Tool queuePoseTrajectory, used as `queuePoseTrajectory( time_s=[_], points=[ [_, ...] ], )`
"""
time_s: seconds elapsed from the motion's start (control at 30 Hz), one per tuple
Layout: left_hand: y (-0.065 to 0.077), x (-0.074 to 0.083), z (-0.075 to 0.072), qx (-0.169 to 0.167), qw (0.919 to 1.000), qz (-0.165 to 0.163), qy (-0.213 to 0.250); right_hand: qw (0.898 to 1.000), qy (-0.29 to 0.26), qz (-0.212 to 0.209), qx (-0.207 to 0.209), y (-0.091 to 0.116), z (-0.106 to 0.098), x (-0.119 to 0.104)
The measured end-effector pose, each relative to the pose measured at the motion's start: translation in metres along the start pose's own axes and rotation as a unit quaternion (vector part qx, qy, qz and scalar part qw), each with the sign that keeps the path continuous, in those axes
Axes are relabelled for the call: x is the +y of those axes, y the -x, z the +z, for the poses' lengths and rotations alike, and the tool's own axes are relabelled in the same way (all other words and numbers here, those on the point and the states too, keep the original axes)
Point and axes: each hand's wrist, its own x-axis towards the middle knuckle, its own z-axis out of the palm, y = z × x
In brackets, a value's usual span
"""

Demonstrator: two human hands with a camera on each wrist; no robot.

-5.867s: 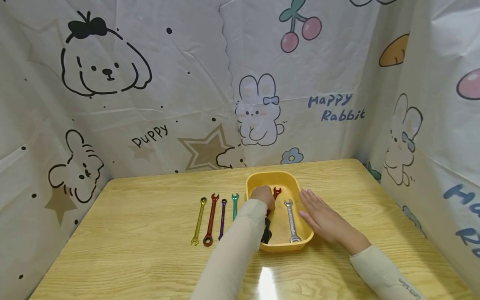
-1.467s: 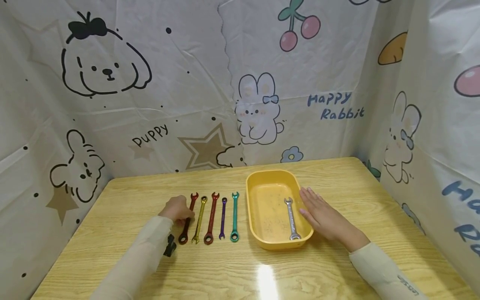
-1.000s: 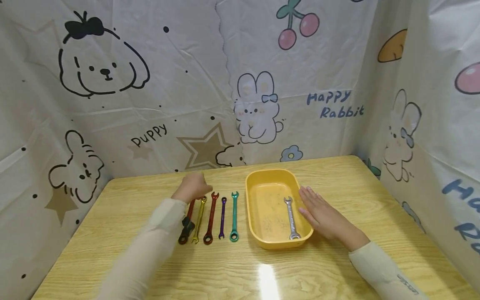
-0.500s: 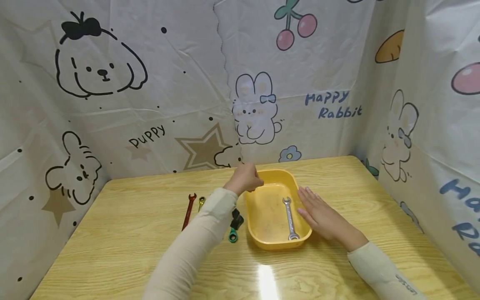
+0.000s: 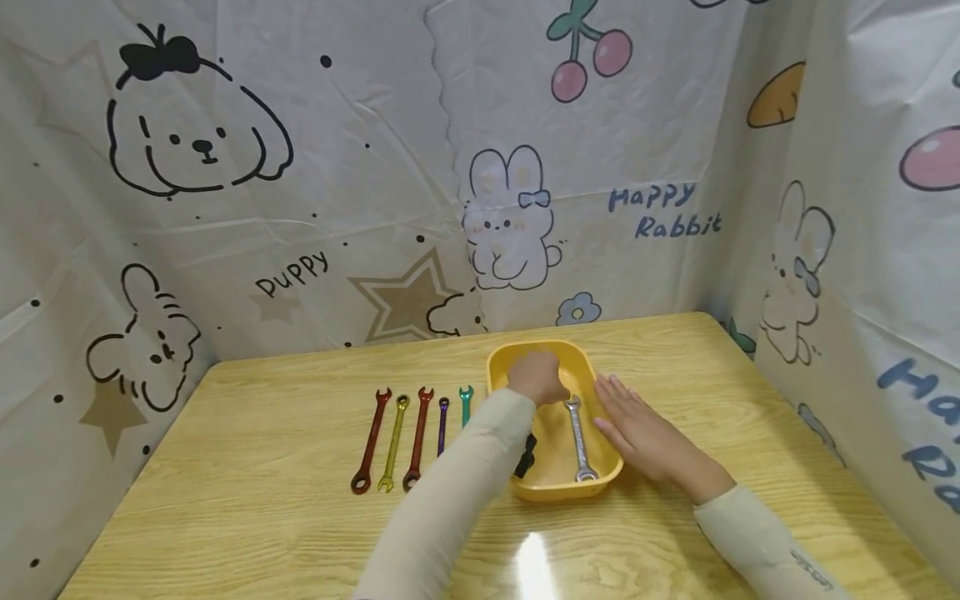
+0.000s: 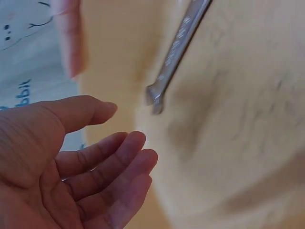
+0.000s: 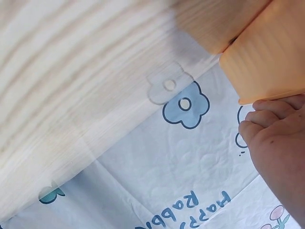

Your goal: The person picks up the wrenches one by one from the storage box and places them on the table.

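Observation:
My left hand (image 5: 538, 377) reaches into the yellow plastic bin (image 5: 555, 493), over its far half. In the left wrist view its thumb and loosely curved fingers stand apart with nothing between them. Just ahead of the fingertips lies a silver combination wrench (image 6: 178, 50), the last tool visible in the bin; in the head view this wrench (image 5: 578, 442) sits toward the right wall. My right hand (image 5: 648, 429) lies with straight fingers against the bin's right side. The right wrist view shows those fingers (image 7: 274, 112) along the bin's outer wall near the rim.
Left of the bin, wrenches lie in a row on the wooden table (image 5: 247, 467): red (image 5: 371, 442), yellow-gold (image 5: 393, 442), another red (image 5: 418, 437), purple (image 5: 442, 427) and teal (image 5: 466, 404). My left sleeve covers some lower ends. Printed cloth (image 5: 360, 208) hangs behind.
A second red wrench went from the bin to the row's left end, laid down by my left hand. That hand has since let go and swung right, back into the bin. The right hand stayed put.

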Motion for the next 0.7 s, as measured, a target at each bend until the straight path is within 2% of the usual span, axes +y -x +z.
queuePoseTrajectory(
  time_s=[0.2, 0.4, 0.7],
  points=[
    [-0.004, 0.006, 0.017, -0.028, 0.9992, -0.024, -0.016, 1.000, 0.005, -0.007, 0.002, 0.000, 0.002, 0.002],
    [-0.008, 0.009, 0.024, -0.046, 0.9979, -0.026, -0.038, 1.000, 0.004, -0.005, 0.007, 0.000, 0.001, 0.002],
    [-0.013, 0.013, 0.037, -0.068, 0.9943, -0.048, -0.066, 1.000, 0.004, -0.004, 0.006, 0.000, 0.000, 0.000]
  ],
)
